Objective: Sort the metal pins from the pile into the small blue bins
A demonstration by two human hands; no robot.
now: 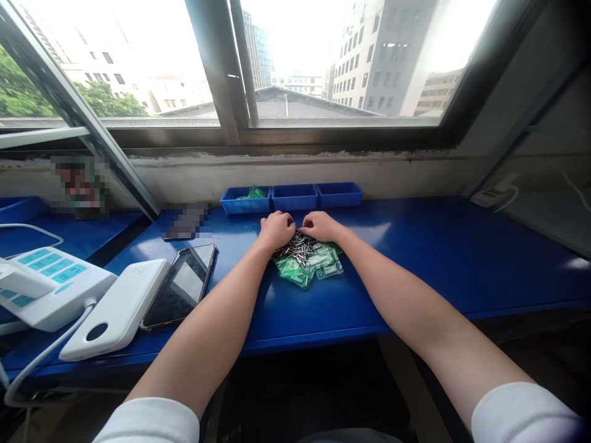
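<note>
A heap of small, shiny metal pins (299, 247) lies on the blue tabletop, their exact kind too small to make out. Small green-tinted plastic bags (293, 271) lie under and in front of the heap. At its left rear edge my left hand (277, 229) bends down with curled fingers. Opposite it, my right hand (322, 226) reaches the rear right of the heap, thumb and fingers drawn together. The fingertips of both hands are partly hidden, and whatever they hold cannot be made out.
Three joined blue bins (294, 198) stand behind the hands; the left one contains green bags. To the left lie a smartphone (182, 286), a white power bank (115, 311), a power strip (60, 283) with cables and a blurred dark object (187, 222). A window spans the back.
</note>
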